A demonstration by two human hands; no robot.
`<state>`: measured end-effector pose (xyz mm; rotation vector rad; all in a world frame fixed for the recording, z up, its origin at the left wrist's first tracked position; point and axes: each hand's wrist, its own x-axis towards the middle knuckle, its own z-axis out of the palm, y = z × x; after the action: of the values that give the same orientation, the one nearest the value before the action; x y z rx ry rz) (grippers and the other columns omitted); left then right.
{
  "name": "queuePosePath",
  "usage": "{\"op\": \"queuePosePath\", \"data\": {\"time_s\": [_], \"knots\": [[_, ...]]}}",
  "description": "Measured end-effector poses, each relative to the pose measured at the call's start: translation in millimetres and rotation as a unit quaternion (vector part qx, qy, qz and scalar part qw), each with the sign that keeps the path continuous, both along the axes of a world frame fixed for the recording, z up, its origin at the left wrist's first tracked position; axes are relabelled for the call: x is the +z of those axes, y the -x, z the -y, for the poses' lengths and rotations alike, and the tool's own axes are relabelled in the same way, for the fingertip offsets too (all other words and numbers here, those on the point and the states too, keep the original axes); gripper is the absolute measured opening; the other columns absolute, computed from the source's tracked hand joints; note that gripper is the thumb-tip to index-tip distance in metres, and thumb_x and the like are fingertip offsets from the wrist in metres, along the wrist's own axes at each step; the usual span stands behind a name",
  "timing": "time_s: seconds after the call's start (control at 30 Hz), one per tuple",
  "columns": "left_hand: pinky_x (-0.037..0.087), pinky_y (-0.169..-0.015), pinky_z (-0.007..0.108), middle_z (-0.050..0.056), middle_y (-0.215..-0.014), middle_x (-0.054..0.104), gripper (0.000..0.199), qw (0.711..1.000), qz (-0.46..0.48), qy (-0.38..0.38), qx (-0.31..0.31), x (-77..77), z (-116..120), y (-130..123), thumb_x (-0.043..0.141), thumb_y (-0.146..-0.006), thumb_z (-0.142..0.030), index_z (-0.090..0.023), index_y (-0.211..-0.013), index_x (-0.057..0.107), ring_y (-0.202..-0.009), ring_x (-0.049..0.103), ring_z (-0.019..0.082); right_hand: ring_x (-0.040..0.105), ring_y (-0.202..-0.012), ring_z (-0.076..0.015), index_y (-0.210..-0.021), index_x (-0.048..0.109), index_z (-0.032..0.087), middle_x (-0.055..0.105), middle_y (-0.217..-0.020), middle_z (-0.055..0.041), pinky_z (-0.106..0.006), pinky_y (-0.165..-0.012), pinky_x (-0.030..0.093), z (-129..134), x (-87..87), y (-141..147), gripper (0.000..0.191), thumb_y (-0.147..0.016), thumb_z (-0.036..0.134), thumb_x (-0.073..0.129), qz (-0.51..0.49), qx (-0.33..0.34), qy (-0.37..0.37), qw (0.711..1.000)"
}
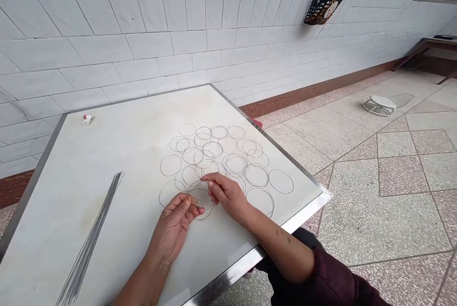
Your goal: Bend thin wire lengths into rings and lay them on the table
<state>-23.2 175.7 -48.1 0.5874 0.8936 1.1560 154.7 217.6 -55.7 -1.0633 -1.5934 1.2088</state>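
Note:
My left hand point(174, 225) pinches a small brown piece point(193, 200) between thumb and fingers, above the near part of the white table. Just right of it, my right hand point(226, 194) has its fingers closed together with the index finger pointing left; whether it holds a thin wire cannot be made out. Many thin wire rings point(256, 175) lie spread and overlapping on the table beyond and around both hands. A ring shows right under the fingers, and whether it is held is unclear. On the left lies a bundle of straight wires point(93, 237).
The white table point(135, 139) has a metal edge and stands by a tiled wall. Small white and pink items point(88, 119) sit at its far left corner. A dark bag point(322, 10) hangs on the wall. A low round stool point(380, 104) stands on the floor to the right.

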Motion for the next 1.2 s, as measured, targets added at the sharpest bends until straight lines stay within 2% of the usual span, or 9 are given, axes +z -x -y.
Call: {"op": "queuePosePath", "data": {"time_s": [0.13, 0.3, 0.37, 0.43, 0.53, 0.63, 0.9, 1.07, 1.2], "knots": [[0.048, -0.087, 0.036, 0.000, -0.066, 0.064, 0.011, 1.000, 0.024, -0.007, -0.011, -0.8, 1.2, 0.8, 0.074, -0.080, -0.029, -0.019, -0.076, 0.072, -0.072, 0.064, 0.017, 0.052, -0.057, -0.0094, -0.112, 0.064, 0.024, 0.054, -0.074, 0.0018, -0.023, -0.056, 0.049, -1.8, 0.1, 0.5, 0.024, -0.098, 0.033, 0.046, -0.046, 0.026, 0.002, 0.999], [0.047, -0.081, 0.031, 0.002, -0.069, 0.067, 0.014, 0.999, 0.027, -0.027, -0.015, 1.6, 3.0, 0.4, 0.075, -0.079, -0.030, -0.018, -0.073, 0.071, -0.076, 0.064, 0.018, 0.051, -0.056, -0.0104, -0.107, 0.064, 0.023, 0.053, -0.070, 0.0023, -0.023, -0.053, 0.048, -1.3, 0.1, 1.4, 0.023, -0.099, 0.033, 0.045, -0.029, 0.015, 0.013, 0.999], [0.047, -0.082, 0.033, 0.002, -0.066, 0.065, 0.015, 0.999, 0.028, -0.026, -0.016, 3.1, 3.7, 0.4, 0.074, -0.079, -0.030, -0.018, -0.071, 0.070, -0.076, 0.064, 0.019, 0.055, -0.065, -0.0122, -0.108, 0.065, 0.024, 0.057, -0.077, -0.0003, -0.026, -0.060, 0.051, -2.1, 1.5, 1.2, 0.024, -0.100, 0.033, 0.044, -0.003, 0.007, -0.043, 0.999], [0.047, -0.082, 0.033, 0.002, -0.064, 0.064, 0.017, 0.999, 0.025, -0.024, -0.021, 4.1, 4.3, 0.3, 0.074, -0.080, -0.030, -0.018, -0.069, 0.070, -0.076, 0.064, 0.019, 0.058, -0.080, -0.0150, -0.111, 0.066, 0.025, 0.062, -0.088, -0.0034, -0.031, -0.074, 0.054, -3.8, 3.5, 0.5, 0.024, -0.100, 0.032, 0.045, 0.017, 0.011, -0.135, 0.991], [0.047, -0.081, 0.033, 0.002, -0.061, 0.062, 0.017, 0.999, 0.021, -0.006, -0.032, 3.9, 4.9, -0.6, 0.073, -0.080, -0.029, -0.018, -0.068, 0.071, -0.073, 0.064, 0.019, 0.059, -0.095, -0.0167, -0.112, 0.068, 0.026, 0.062, -0.100, -0.0054, -0.034, -0.086, 0.053, -6.4, 6.0, -0.5, 0.022, -0.099, 0.032, 0.051, 0.030, 0.061, -0.218, 0.973], [0.047, -0.079, 0.032, 0.001, -0.054, 0.060, 0.014, 0.999, 0.022, 0.013, -0.045, 3.0, 5.0, -2.1, 0.074, -0.079, -0.029, -0.018, -0.071, 0.073, -0.071, 0.063, 0.019, 0.060, -0.092, -0.0150, -0.106, 0.070, 0.024, 0.060, -0.099, -0.0054, -0.029, -0.080, 0.055, -7.9, 6.7, -0.5, 0.021, -0.098, 0.034, 0.054, 0.045, 0.114, -0.226, 0.966], [0.048, -0.075, 0.031, 0.001, -0.058, 0.060, 0.016, 0.996, 0.008, 0.007, -0.091, 4.3, 5.8, -1.9, 0.072, -0.082, -0.028, -0.016, -0.070, 0.073, -0.065, 0.058, 0.015, 0.059, -0.090, -0.0150, -0.096, 0.066, 0.020, 0.062, -0.092, -0.0052, -0.029, -0.077, 0.055, -9.0, 11.2, -3.7, 0.019, -0.100, 0.030, 0.050, 0.057, 0.166, -0.231, 0.957], [0.049, -0.077, 0.035, 0.003, -0.063, 0.063, 0.022, 0.996, 0.037, 0.020, -0.083, 5.3, 7.0, -3.0, 0.069, -0.084, -0.033, -0.017, -0.070, 0.072, -0.066, 0.061, 0.018, 0.059, -0.090, -0.0158, -0.093, 0.063, 0.020, 0.062, -0.090, -0.0052, -0.030, -0.079, 0.055, -9.7, 13.7, -4.7, 0.017, -0.100, 0.028, 0.050, 0.055, 0.159, -0.245, 0.955], [0.050, -0.077, 0.037, 0.002, -0.063, 0.062, 0.016, 0.994, 0.052, 0.033, -0.085, 6.4, 7.5, -4.8, 0.073, -0.080, -0.029, -0.016, -0.071, 0.070, -0.059, 0.058, 0.015, 0.059, -0.090, -0.0163, -0.094, 0.062, 0.020, 0.062, -0.090, -0.0056, -0.031, -0.079, 0.055, -10.4, 12.6, -4.1, 0.017, -0.100, 0.028, 0.049, 0.058, 0.161, -0.254, 0.952]]}}
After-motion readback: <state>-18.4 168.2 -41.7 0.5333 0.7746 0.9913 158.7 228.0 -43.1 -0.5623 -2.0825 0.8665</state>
